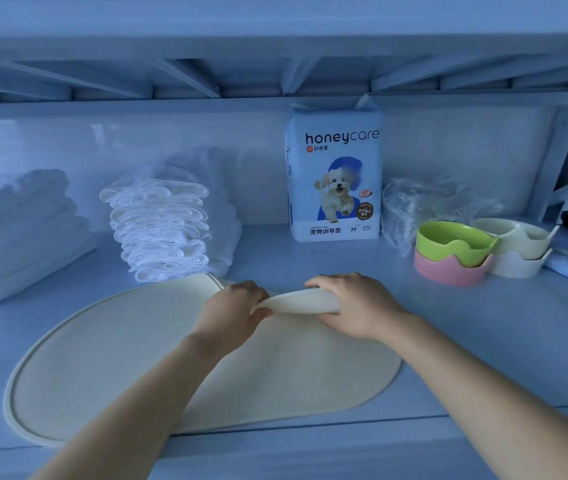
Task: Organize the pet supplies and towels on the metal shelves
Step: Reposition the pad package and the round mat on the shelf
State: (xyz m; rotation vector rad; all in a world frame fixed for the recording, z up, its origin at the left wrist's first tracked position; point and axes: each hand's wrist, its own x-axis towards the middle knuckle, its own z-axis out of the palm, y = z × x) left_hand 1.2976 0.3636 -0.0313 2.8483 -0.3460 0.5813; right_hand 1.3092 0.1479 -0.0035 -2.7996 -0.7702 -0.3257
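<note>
I am rolling the cream mat [109,355] lying on the shelf [483,341]. Left hand [232,311] and right hand [352,304] pinch its far edge; next, roll evenly toward me.

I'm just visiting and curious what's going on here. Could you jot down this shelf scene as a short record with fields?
Setting: metal shelf, another shelf above
Left hand: pinching the far edge of the cream mat
Right hand: gripping the same lifted, curled edge
Mat state: mostly flat, far edge rolled up
Far left: folded white towels
Beside them: stack of white pads
Back centre: honeycare pack, upright
Right: green bowl nested in pink bowl; cream bowls alongside
Behind bowls: crumpled clear plastic
</note>
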